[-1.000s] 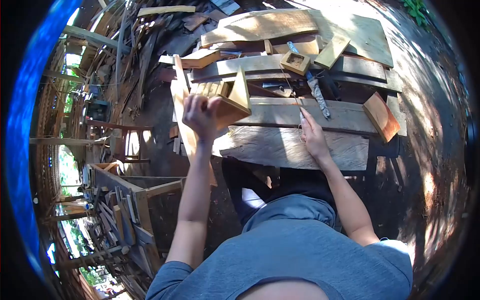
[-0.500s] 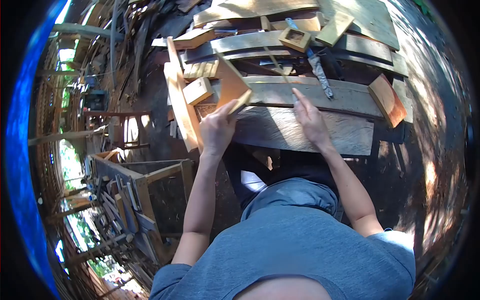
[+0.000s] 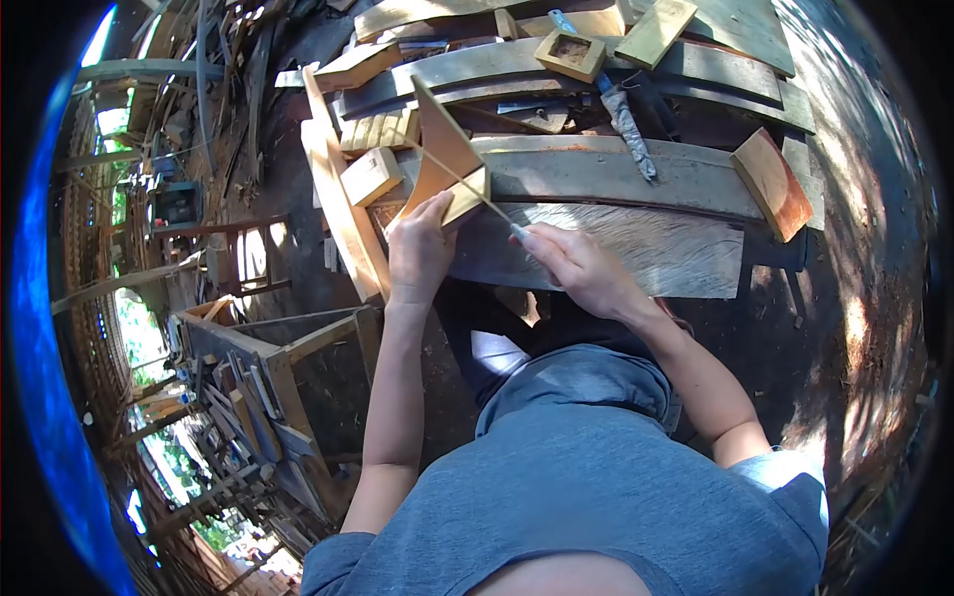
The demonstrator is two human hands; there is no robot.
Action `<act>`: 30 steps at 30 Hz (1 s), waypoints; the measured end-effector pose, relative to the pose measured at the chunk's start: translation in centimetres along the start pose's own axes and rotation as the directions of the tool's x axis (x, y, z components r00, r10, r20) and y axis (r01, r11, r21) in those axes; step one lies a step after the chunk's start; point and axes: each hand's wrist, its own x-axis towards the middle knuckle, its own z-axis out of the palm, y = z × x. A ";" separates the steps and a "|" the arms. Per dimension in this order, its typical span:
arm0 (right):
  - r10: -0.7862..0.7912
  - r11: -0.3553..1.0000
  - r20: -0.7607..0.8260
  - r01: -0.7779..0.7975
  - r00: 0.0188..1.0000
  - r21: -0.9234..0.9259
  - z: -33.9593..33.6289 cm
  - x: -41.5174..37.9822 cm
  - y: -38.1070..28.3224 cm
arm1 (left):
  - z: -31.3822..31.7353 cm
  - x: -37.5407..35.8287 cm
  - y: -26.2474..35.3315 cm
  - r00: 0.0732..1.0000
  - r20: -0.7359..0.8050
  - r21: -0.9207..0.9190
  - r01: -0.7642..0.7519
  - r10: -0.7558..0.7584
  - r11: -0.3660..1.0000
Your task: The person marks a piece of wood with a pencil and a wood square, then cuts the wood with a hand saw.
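Note:
My left hand (image 3: pixel 417 248) is closed around a small pale wooden block (image 3: pixel 471 191), keeping it at the near-left part of the plank bench. My right hand (image 3: pixel 576 266) grips the pale handle end of a long thin rod-like file (image 3: pixel 459 179). The file slants up and left, and its shaft crosses over the block. Just behind the block stands a thin triangular wooden board (image 3: pixel 437 139). Left of my left hand lie another wooden block (image 3: pixel 372 177) and a ribbed wooden piece (image 3: pixel 380 130).
The bench (image 3: pixel 626 179) is made of spaced planks. On it are a hollowed square block (image 3: pixel 571 54), a wrapped tool (image 3: pixel 626 129), a flat wooden piece (image 3: pixel 656 32) and a curved wooden piece (image 3: pixel 773 185). A wooden frame (image 3: pixel 278 348) with scraps stands at left.
My right hand has moved left and slightly down, bringing the file from right of the block to across it. My left hand keeps its grip, and the block now faces up more.

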 end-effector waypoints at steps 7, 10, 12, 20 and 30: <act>0.014 0.999 -0.076 -0.010 0.997 0.052 1.5 7.4 1.9 | 0.5 1.7 -0.7 0.998 -0.052 0.009 0.021 -0.021 1.000; 0.101 0.993 -0.077 -0.096 0.992 0.064 1.8 5.6 0.8 | 0.0 1.8 -0.1 0.998 -0.051 0.056 -0.041 0.044 0.998; 0.074 0.994 -0.078 -0.068 0.994 0.083 1.9 2.3 -1.8 | 0.2 1.2 -0.4 0.997 -0.075 -0.039 0.013 -0.016 0.999; 0.000 1.000 -0.160 -0.001 0.987 -0.009 1.6 5.8 0.8 | 0.5 1.4 -0.7 0.997 -0.002 -0.027 0.083 -0.084 0.996; -0.099 0.995 -0.165 0.095 0.981 -0.027 2.2 7.4 0.6 | -0.5 1.2 -1.3 0.999 -0.013 -0.055 0.033 -0.034 0.998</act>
